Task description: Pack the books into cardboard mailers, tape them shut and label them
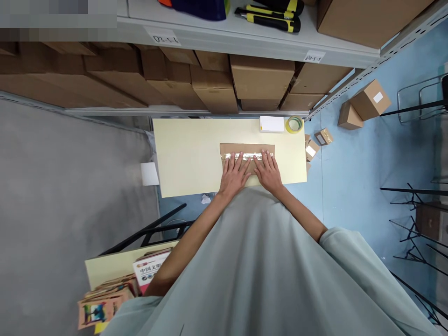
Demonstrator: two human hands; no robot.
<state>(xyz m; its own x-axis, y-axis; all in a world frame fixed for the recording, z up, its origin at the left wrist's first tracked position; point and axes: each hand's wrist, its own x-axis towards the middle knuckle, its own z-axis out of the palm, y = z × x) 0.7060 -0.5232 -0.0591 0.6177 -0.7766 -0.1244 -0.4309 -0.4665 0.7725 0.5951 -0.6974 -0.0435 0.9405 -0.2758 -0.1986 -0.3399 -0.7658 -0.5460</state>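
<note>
A brown cardboard box (247,148) lies on the pale yellow tabletop (189,154), with a shiny strip of clear tape running along its upper face. My left hand (234,176) rests on the left part of the box, fingers stretched out over the tape. On the right part lies my right hand (269,173), its fingers also extended flat. Both thumbs point inward, and neither hand grips anything. A roll of tape (287,125) and a white box (272,124) stand at the table's back right, apart from the hands.
Behind the table, a metal shelf (217,35) holds several cardboard boxes (262,79) and yellow-black utility knives (273,21). More small cartons (370,100) lie on the blue floor at right. Books (108,301) are stacked at lower left, near black metal legs (147,228).
</note>
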